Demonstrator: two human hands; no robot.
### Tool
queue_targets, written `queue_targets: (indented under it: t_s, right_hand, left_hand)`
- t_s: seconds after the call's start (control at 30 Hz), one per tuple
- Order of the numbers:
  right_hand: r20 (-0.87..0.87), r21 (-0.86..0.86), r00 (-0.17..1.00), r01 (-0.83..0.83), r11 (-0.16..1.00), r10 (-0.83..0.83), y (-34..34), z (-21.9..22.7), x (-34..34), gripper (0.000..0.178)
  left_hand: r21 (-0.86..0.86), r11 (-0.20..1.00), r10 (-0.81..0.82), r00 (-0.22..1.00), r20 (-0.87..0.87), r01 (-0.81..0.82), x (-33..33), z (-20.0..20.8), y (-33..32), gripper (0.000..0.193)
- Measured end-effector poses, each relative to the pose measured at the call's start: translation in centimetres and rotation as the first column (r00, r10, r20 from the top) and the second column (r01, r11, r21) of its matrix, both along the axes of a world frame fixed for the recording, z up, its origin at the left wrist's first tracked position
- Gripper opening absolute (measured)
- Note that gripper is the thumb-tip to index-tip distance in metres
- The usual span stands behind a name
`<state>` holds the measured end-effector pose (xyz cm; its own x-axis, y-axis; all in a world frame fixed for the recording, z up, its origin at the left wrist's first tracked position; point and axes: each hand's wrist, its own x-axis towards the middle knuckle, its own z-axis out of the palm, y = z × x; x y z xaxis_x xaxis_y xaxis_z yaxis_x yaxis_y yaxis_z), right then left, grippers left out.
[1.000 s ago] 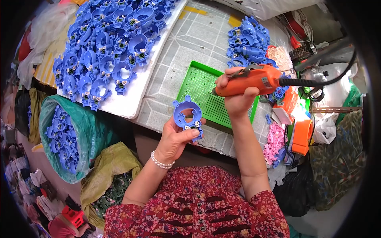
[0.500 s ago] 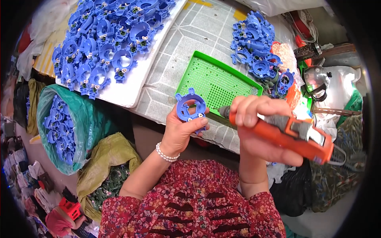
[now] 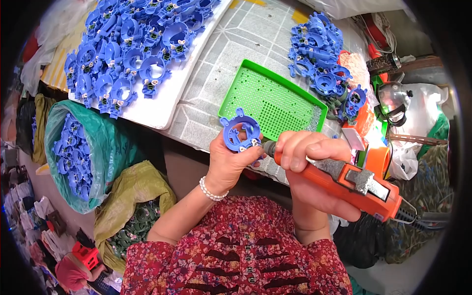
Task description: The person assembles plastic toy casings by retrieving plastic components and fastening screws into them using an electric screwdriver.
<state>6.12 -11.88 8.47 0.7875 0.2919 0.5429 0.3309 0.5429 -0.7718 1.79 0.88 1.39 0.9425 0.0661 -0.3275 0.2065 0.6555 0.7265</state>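
Observation:
In my left hand (image 3: 223, 164) I hold a blue plastic ring-shaped part (image 3: 240, 121) with two small ears, thumb pressed along its lower side. Small white and dark pieces sit at that lower side. My right hand (image 3: 314, 174) is wrapped round an orange electric screwdriver (image 3: 376, 199), its dark tip end pointing left at the ring's lower right edge. Whether the bit touches the part is hidden by my fingers. Just beyond both hands lies a green perforated tray (image 3: 282, 81) with small silvery bits, apparently screws, gathered at its right end.
Many similar blue parts cover a white board (image 3: 160, 115) at the far left; another pile (image 3: 317, 46) lies at the far right. At left stand a teal bag (image 3: 115, 142) of blue parts and an olive sack (image 3: 140, 179) of dark green pieces. A cord trails from the screwdriver.
The orange screwdriver has moved left and slightly down, closing the gap to the blue part. My left hand has shifted slightly to the right with the part.

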Motion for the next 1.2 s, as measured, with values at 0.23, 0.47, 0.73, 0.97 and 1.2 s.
queue_targets:
  t_s: [0.23, 0.47, 0.73, 0.97, 1.2]
  right_hand:
    - [-0.028, 0.009, 0.999, 0.017, 1.000, -0.016, 0.1, -0.5, -0.1, 0.090]
    - [0.036, -0.001, 0.999, -0.026, 1.000, 0.026, 0.0, -0.1, 0.1, 0.088]
    - [0.036, 0.008, 0.998, -0.056, 0.998, 0.056, -0.3, 0.6, 0.3, 0.084]
    - [-0.090, 0.055, 0.996, 0.022, 0.998, -0.017, -0.3, -2.4, 3.2, 0.092]
    - [-0.257, -0.072, 0.950, 0.163, 0.984, -0.176, 0.8, -6.7, 5.1, 0.088]
  left_hand:
    - [0.089, 0.996, 0.028, 1.000, 0.007, -0.029, 0.0, 0.1, -0.5, 0.046]
    - [0.139, 0.980, 0.140, 0.990, 0.006, -0.139, -0.1, 0.9, -1.4, 0.038]
    - [0.079, 0.996, 0.042, 0.999, -0.025, -0.040, 0.1, 0.9, -0.5, 0.039]
    - [0.004, 1.000, 0.002, 0.998, -0.058, -0.002, 0.1, 0.3, 1.5, 0.054]
    - [0.005, 1.000, 0.012, 1.000, -0.020, -0.012, 0.2, 0.0, 2.4, 0.052]
